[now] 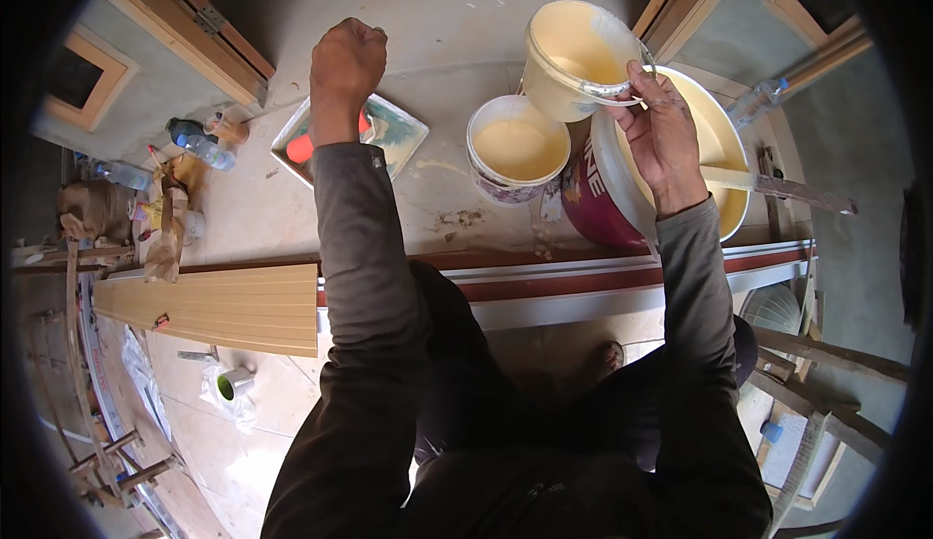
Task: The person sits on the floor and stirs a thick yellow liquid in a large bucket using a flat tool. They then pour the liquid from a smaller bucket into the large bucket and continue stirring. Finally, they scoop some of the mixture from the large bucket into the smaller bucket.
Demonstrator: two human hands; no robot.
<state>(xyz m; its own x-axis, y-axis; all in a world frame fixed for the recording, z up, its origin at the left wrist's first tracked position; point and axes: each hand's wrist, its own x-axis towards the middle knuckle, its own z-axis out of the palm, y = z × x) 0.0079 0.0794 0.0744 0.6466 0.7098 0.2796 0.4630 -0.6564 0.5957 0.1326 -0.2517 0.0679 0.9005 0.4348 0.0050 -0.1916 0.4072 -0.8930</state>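
Observation:
My right hand [663, 131] grips a small white bucket [554, 68] at its rim and wire handle, fingers curled under the edge. Cream paint coats the inside of this bucket, which is tilted and raised beside a large maroon paint bucket [604, 184]. A stick [739, 180] coated with paint lies across the large bucket's mouth. Between my arms stands another white bucket [518, 150] with cream paint in it. My left hand [348, 68] is closed in a fist above a paint tray [400, 140]; anything inside it is hidden. An orange-red roller [299, 148] shows in the tray behind my wrist.
Tan ribbed panels [214, 306] and white-and-maroon lengths of trim [564, 284] lie across in front of me. Plastic bottles [209, 152] and brown paper [167, 228] sit at the left. Wooden door frames [185, 34] stand at the back. Timber pieces [826, 354] are at the right.

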